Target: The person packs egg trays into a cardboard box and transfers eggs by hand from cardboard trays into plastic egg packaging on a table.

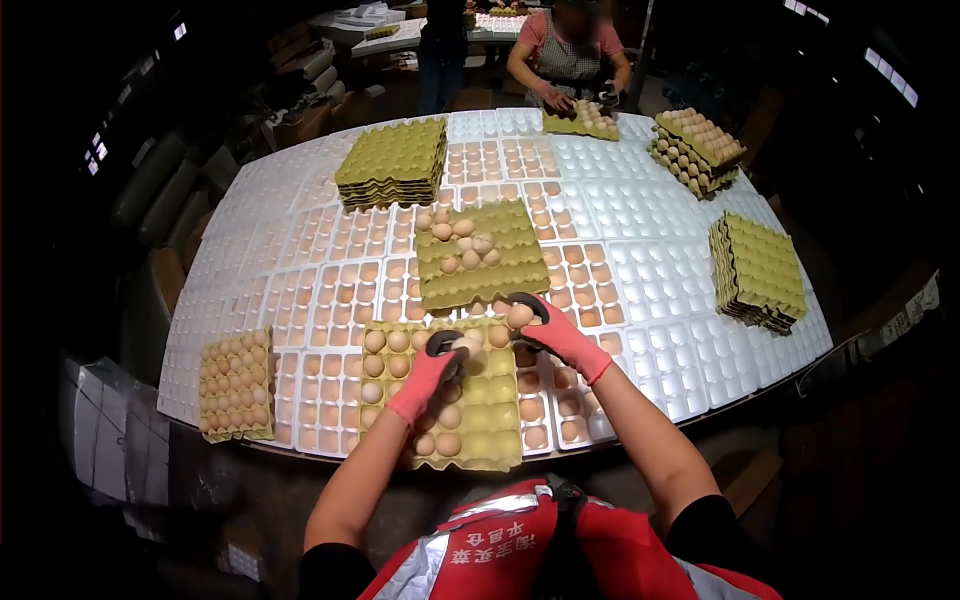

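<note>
My left hand point(437, 370), in a pink glove with dark fingers, curls round an egg point(466, 345) above a yellow-green egg tray point(490, 440). That tray lies at the table's near edge, with eggs in its left cups and along its far row; my left hand and wrist hide part of it. Just beyond the tray's far right corner, my right hand point(548, 328), gloved alike, is closed on another egg point(520, 316). Farther on, a stack of egg trays point(510, 240) carries several loose eggs point(464, 228) on its left half.
White plastic trays point(655, 270) cover the table, many holding eggs. A tray of eggs point(235, 385) lies at left. Tray stacks stand at far left point(395, 160) and right point(765, 265), with egg-filled trays point(700, 140) at far right. Across the table, a person point(570, 50) handles another egg tray point(590, 122).
</note>
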Motion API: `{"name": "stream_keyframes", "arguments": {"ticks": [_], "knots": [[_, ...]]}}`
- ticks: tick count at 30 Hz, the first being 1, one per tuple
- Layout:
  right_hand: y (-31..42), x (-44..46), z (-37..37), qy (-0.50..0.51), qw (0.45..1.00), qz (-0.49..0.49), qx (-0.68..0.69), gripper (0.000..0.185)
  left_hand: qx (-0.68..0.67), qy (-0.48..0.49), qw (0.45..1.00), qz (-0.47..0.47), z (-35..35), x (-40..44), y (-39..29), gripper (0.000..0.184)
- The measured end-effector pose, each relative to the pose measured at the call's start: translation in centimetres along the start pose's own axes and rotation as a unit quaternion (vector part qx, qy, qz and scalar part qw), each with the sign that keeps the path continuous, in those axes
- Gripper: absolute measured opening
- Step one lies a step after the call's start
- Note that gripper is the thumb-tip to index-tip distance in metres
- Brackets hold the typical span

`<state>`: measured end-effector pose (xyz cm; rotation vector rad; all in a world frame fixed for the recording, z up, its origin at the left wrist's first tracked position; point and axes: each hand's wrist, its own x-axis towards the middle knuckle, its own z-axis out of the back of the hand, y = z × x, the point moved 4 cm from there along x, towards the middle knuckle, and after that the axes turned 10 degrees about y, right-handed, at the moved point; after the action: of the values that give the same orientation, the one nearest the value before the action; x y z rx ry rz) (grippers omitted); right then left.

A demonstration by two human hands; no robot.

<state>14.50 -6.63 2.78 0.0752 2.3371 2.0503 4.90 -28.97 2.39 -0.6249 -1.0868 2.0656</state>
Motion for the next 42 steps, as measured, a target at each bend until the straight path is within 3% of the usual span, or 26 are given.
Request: {"name": "stream_keyframes", "arguments": {"ticks": [2, 3, 5, 7, 9, 10, 11, 13, 14, 15, 16, 17, 18, 20, 21, 23, 25, 26, 27, 28, 31, 33, 35, 38, 39, 42], "knots": [[0.6, 1.0, -2.4, -0.025, 0.877, -0.046, -0.477, 0.057, 0.126, -0.022, 0.991, -0.038, 0.8, -0.4, 0.2, 0.041], [1.9, 1.6, -4.5, -0.034, 0.760, -0.084, -0.644, 0.051, 0.186, -0.035, 0.980, -0.065, 1.0, 0.2, -0.3, 0.043], [-2.1, 4.8, -5.0, -0.006, 0.605, -0.150, -0.782, 0.042, 0.298, -0.054, 0.944, -0.132, -0.2, 2.1, -2.8, 0.047], [-2.2, 4.6, -4.5, 0.012, 0.628, -0.122, -0.769, 0.039, 0.535, 0.089, 0.839, -0.028, -2.4, 4.2, -3.2, 0.043], [3.5, -0.3, -3.4, -0.097, 0.815, -0.061, -0.569, 0.044, 0.547, 0.083, 0.829, -0.075, -3.0, 6.0, -1.1, 0.046], [3.6, -2.2, -0.7, -0.107, 0.916, -0.123, -0.367, 0.047, 0.553, 0.084, 0.825, -0.076, -2.7, 5.9, -1.9, 0.046], [3.6, -4.5, 1.8, -0.110, 0.967, -0.177, -0.144, 0.050, 0.559, 0.086, 0.821, -0.073, -2.1, 5.4, -3.1, 0.045], [1.6, -9.9, 7.9, -0.171, 0.947, -0.262, -0.076, 0.051, 0.444, -0.031, 0.890, -0.100, 0.1, 4.4, -3.9, 0.047], [-0.1, -11.8, 11.3, -0.199, 0.887, -0.291, -0.297, 0.054, 0.212, -0.002, 0.977, -0.026, 0.8, 5.4, -2.8, 0.040], [-1.5, -13.7, 13.3, -0.213, 0.781, -0.308, -0.500, 0.057, -0.034, 0.031, 0.997, 0.054, 0.9, 6.2, -1.7, 0.036], [-2.1, -15.1, 13.5, -0.153, 0.773, -0.311, -0.531, 0.057, -0.277, 0.058, 0.950, 0.134, 0.0, 6.1, -2.0, 0.034], [-2.6, -15.8, 13.9, -0.090, 0.761, -0.309, -0.563, 0.057, -0.275, 0.153, 0.948, 0.046, -1.2, 4.6, -4.0, 0.043], [-1.9, -16.3, 13.7, -0.056, 0.759, -0.323, -0.563, 0.056, -0.386, 0.196, 0.898, 0.075, -3.9, 4.2, -5.0, 0.045], [-0.8, -17.1, 14.9, -0.119, 0.793, -0.264, -0.536, 0.053, -0.402, 0.245, 0.882, 0.030, -9.1, 2.7, -8.7, 0.048], [-0.5, -17.6, 15.7, -0.151, 0.808, -0.234, -0.519, 0.052, -0.309, 0.254, 0.916, -0.039, -11.6, 1.3, -10.8, 0.047], [-0.6, -17.4, 18.5, -0.183, 0.819, -0.212, -0.501, 0.046, -0.397, 0.351, 0.815, 0.235, -16.9, -0.1, -11.5, 0.041], [-3.0, -17.0, 20.8, -0.109, 0.834, -0.177, -0.511, 0.046, -0.264, 0.311, 0.891, 0.200, -22.8, 0.1, -10.4, 0.035], [-2.9, -17.1, 21.2, -0.137, 0.849, -0.154, -0.487, 0.045, -0.068, 0.230, 0.969, 0.066, -24.7, 0.2, -10.7, 0.036], [-2.5, -17.3, 21.3, -0.163, 0.862, -0.131, -0.463, 0.045, 0.132, 0.135, 0.979, -0.073, -26.3, 0.1, -12.1, 0.037], [-2.1, -17.8, 21.3, -0.184, 0.873, -0.110, -0.439, 0.044, 0.214, 0.109, 0.967, -0.083, -27.6, 0.5, -14.1, 0.042], [-2.3, -19.3, 19.6, -0.163, 0.927, -0.071, -0.330, 0.042, 0.518, 0.170, 0.831, -0.113, -31.3, 2.4, -13.5, 0.045], [-5.4, -19.9, 18.9, -0.068, 0.879, -0.004, -0.472, 0.043, 0.341, 0.107, 0.929, -0.096, -30.6, 1.5, -14.1, 0.047], [-5.8, -21.0, 19.2, -0.117, 0.883, 0.023, -0.454, 0.042, 0.200, 0.083, 0.975, -0.054, -30.6, -0.3, -15.2, 0.048], [-3.7, -22.4, 20.7, -0.186, 0.914, -0.006, -0.361, 0.037, 0.228, 0.109, 0.962, -0.101, -34.3, 0.4, -17.3, 0.052], [-3.3, -23.0, 21.3, -0.184, 0.917, 0.009, -0.353, 0.035, 0.324, 0.103, 0.927, -0.155, -36.8, 1.4, -15.2, 0.053], [-2.6, -24.6, 22.6, -0.220, 0.922, 0.003, -0.319, 0.032, 0.335, 0.112, 0.930, -0.098, -37.6, 2.0, -15.2, 0.051]]}}
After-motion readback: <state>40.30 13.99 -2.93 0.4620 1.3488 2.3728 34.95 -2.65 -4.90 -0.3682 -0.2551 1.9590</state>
